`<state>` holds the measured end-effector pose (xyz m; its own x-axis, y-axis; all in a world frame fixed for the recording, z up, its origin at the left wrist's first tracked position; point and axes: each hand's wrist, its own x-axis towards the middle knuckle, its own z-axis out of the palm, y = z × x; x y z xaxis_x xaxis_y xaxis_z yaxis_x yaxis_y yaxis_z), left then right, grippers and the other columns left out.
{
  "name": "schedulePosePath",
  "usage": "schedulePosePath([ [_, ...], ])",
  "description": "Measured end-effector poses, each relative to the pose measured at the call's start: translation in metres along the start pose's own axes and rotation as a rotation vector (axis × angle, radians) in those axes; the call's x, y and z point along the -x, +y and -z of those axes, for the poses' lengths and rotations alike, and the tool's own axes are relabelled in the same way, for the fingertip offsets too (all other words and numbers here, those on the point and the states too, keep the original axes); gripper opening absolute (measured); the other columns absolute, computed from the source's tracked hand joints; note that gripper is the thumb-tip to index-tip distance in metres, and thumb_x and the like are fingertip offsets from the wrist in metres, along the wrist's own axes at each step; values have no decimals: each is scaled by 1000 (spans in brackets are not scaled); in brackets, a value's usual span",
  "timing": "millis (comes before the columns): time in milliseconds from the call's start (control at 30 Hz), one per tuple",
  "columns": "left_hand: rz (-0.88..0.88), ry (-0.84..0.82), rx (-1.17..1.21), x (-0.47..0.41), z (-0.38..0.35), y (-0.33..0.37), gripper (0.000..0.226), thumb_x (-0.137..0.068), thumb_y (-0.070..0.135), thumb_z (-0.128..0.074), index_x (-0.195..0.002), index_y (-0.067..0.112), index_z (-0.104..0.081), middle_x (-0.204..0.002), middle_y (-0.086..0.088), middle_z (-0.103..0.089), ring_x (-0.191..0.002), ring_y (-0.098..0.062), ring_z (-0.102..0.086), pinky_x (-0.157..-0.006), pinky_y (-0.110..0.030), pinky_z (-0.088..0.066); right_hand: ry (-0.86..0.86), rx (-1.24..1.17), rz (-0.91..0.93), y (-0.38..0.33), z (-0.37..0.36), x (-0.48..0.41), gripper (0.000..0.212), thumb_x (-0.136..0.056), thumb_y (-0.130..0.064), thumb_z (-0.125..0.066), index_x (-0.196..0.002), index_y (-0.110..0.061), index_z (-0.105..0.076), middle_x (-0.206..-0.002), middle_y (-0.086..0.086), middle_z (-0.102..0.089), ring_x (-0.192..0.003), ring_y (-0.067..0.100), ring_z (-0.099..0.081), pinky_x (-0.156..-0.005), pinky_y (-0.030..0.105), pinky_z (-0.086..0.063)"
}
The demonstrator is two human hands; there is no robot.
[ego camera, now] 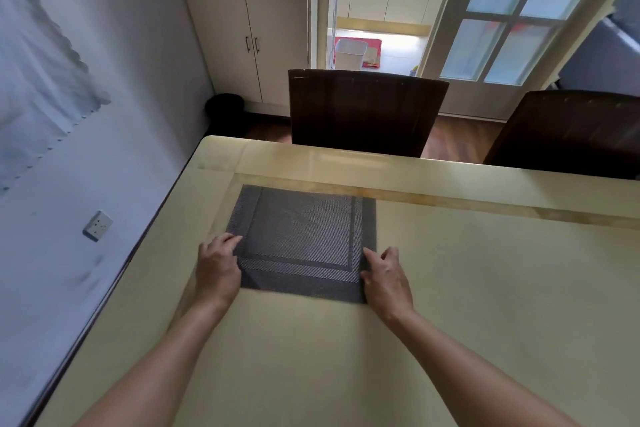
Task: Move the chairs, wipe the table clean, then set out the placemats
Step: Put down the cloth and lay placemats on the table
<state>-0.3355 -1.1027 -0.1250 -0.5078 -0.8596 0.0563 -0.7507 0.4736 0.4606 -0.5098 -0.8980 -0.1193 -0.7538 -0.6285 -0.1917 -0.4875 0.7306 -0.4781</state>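
Note:
A dark grey woven placemat (302, 236) lies flat on the cream table (485, 288), near its far left corner. My left hand (217, 267) rests on the mat's near left edge, fingers stretched onto the weave. My right hand (386, 274) lies at the mat's near right corner, fingers touching its edge. Two dark brown chairs stand at the table's far side, one (363, 111) straight behind the mat and one (568, 128) at the right.
A white wall with a socket (97, 225) runs close along the table's left edge. Behind the chairs are a cream cabinet (249, 45), a black bin (225, 111) on the floor and an open glazed door (502, 28).

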Motion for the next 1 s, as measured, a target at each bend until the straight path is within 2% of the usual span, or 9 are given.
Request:
schedulePosePath([
  [100, -44, -105, -40, 13, -5, 5, 41, -90, -4, -50, -129, 6, -57, -135, -12, -54, -119, -32, -44, -103, -32, -33, -15, 19, 25, 1, -2, 6, 21, -93, -16, -45, -113, -15, -51, -97, 1, -32, -90, 20, -43, -74, 32, -48],
  [167, -24, -188, -49, 17, -5, 6, 42, -92, 3, -51, -133, 8, -53, -142, -10, -47, -125, -31, -40, -108, -30, -27, -41, -7, 26, 3, 0, 4, 22, -93, -17, -44, -114, -14, -51, -99, 1, -32, -95, 22, -44, -78, 32, -47],
  [233, 27, -250, -48, 18, 0, 10, 45, -94, 9, -50, -139, 11, -46, -149, -9, -38, -133, -29, -32, -111, -29, -22, -55, -72, 1, 5, 5, 4, 27, -94, -20, -46, -121, -16, -49, -104, 3, -34, -102, 25, -48, -86, 33, -48],
  [300, 71, -274, -33, 26, 6, 21, 49, -95, 13, -49, -143, 12, -40, -153, -9, -31, -138, -29, -27, -113, -31, -20, -50, -119, -7, 11, 14, 11, 41, -96, -21, -47, -137, -17, -42, -115, 7, -37, -107, 26, -49, -89, 31, -44],
  [367, 61, -264, 5, 44, 10, 43, 49, -95, 13, -49, -142, 10, -40, -151, -10, -34, -137, -29, -29, -113, -33, -22, -49, -131, -15, 22, 30, 32, 48, -97, -21, -47, -144, -17, -36, -125, 10, -38, -113, 26, -49, -94, 29, -41],
  [467, 0, -295, 79, 88, 8, 88, 45, -92, 10, -53, -137, 7, -48, -145, -10, -45, -133, -29, -39, -110, -32, -28, -65, -158, -65, 54, 56, 76, 48, -97, -23, -47, -144, -16, -38, -129, 10, -38, -118, 25, -48, -100, 27, -38],
  [633, -124, -494, 186, 189, -16, 197, 38, -91, 10, -57, -128, 9, -58, -130, -14, -59, -123, -27, -51, -102, -30, -36, -64, -117, -180, 154, 108, 161, 47, -96, -20, -50, -142, -15, -42, -127, 13, -43, -118, 28, -48, -103, 27, -36],
  [767, -136, -611, 258, 277, -42, 287, 36, -92, 12, -56, -128, 12, -58, -127, -17, -60, -120, -27, -54, -98, -27, -38, -30, -114, -246, 248, 155, 222, 45, -96, -19, -48, -140, -11, -44, -129, 14, -43, -119, 28, -47, -104, 29, -35],
  [1000, -89, -669, 297, 418, -96, 395, 35, -92, 13, -56, -127, 12, -59, -123, -16, -61, -116, -28, -55, -100, -30, -41, -15, -132, -267, 390, 224, 310, 43, -96, -19, -50, -138, -8, -47, -130, 15, -45, -121, 29, -47, -105, 29, -34],
])
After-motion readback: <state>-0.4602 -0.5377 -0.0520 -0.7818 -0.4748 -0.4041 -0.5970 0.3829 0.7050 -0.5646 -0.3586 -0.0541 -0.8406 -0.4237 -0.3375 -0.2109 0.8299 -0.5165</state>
